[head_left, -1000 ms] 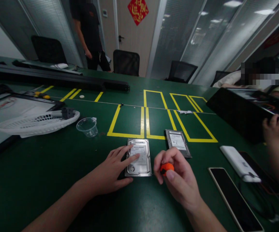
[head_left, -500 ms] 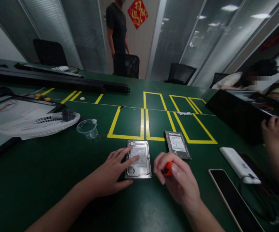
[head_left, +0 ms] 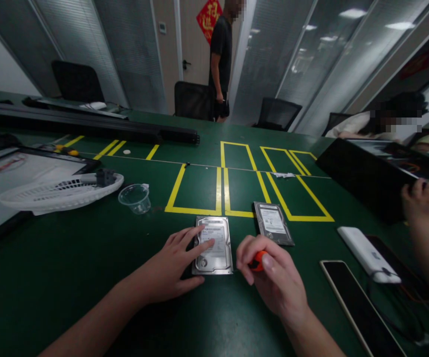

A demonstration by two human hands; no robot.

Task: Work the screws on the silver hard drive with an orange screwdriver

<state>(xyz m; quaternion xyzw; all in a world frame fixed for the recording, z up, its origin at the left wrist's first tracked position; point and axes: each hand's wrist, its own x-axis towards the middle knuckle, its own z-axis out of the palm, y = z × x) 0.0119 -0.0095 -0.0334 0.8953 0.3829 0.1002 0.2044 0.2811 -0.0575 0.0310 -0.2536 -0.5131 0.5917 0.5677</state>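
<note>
A silver hard drive lies flat on the green table in front of me. My left hand rests on its left side, fingers spread across the label and thumb at its near edge. My right hand is closed around an orange-handled tool just right of the drive's near right corner; the tool's tip is hidden by my fingers. A second, smaller drive lies a little further back to the right.
A clear plastic cup and a white mesh basket sit to the left. A white power bank and a dark phone lie to the right. Another person's hand grips a black tray. Someone stands by the far door.
My right hand has lowered slightly and closed more over the orange tool. My left hand stays on the drive. The person at the back has walked from left to right.
</note>
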